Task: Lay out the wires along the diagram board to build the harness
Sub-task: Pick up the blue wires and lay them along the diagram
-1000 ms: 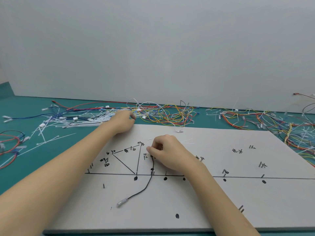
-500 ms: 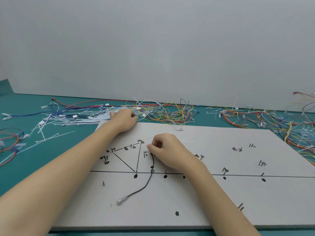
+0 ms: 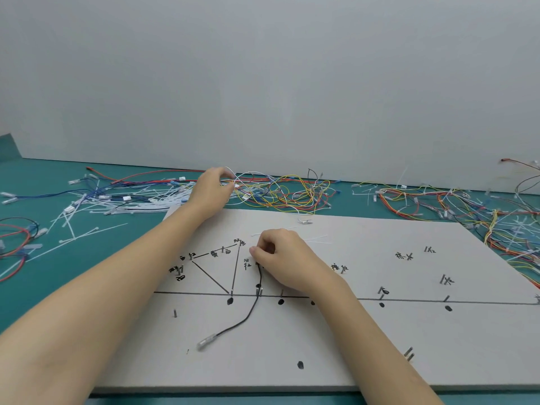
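While right hand [image 3: 287, 258] pins black wire [image 3: 250, 309] (board), left hand [image 3: 211, 190] grips white wire [image 3: 233, 174].

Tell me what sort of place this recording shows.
Probably a wire-harness assembly bench. A grey diagram board with drawn routes and pins lies on a teal table; loose coloured wires and cable ties are heaped behind it; the right hand holds a black wire on the board.
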`<state>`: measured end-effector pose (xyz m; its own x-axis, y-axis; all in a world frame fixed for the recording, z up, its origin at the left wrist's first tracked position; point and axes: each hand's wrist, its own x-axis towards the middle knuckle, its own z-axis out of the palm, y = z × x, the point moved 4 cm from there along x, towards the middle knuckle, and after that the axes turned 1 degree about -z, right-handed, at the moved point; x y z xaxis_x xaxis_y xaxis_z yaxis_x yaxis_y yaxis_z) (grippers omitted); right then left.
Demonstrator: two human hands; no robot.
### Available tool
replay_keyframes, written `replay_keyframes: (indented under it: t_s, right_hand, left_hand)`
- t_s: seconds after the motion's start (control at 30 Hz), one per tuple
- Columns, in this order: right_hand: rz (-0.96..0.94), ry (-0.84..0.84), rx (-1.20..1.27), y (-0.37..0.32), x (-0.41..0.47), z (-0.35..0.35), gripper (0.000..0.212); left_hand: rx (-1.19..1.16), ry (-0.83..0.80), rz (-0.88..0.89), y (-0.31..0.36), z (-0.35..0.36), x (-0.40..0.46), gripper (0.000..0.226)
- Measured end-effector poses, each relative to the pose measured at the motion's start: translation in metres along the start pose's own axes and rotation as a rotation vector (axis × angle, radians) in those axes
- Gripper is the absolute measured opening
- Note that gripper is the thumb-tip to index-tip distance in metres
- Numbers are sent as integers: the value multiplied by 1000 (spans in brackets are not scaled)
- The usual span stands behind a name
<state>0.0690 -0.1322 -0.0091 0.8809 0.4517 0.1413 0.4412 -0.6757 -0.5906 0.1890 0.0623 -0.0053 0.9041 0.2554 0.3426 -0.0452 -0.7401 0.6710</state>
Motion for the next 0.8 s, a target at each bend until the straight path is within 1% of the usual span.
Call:
replay_keyframes:
  t_s: [0.07,0.13,0.17,0.23,0.3,0.33,0.4,0.43,0.5,0.57,0.63,0.7,0.8]
  right_hand:
    - [-1,4,1,0,0,0,24]
    - [0,4,5,-1,-1,0,24]
    - [-1,4,8,-1,-1,0,24]
    - [0,6,12,0,-1,0,24]
    - [0,10,18,0,-1,0,24]
    - [1,9,20,0,-1,0,24]
    - [4,6,16,0,-1,0,24]
    - [4,4,15,0,-1,0,24]
    - [4,2,13,0,-1,0,23]
    - [4,2,12,-1,-1,0,23]
    - [6,1,15,-1,-2,0,23]
    - [10,-2,19,0,-2,0,23]
    - [20,-11,21,1,-1,1,23]
  left_hand:
    - [-239,-45,-80,12,2,3,24]
    - [-469,-165,-251,23,7,3,40]
    - [-596,-233,-340,28,9,2,45]
    - [-837,-343,-471,38,9,-1,43]
    - [-991,-378,-529,43,5,-1,37]
    - [-1032,-359,-536,44,3,0,29]
    - [-1082,-230,-533,43,0,4,14]
    - [-1101,-129,-523,41,-3,7,13]
    - [-1131,69,-484,39,-11,13,24]
    - [-1111,185,-431,39,-21,16,31]
    - [-999,220,-328,43,-32,20,31]
    - [-898,213,-220,49,-40,23,34]
    - [-900,286,-161,56,-54,24,31]
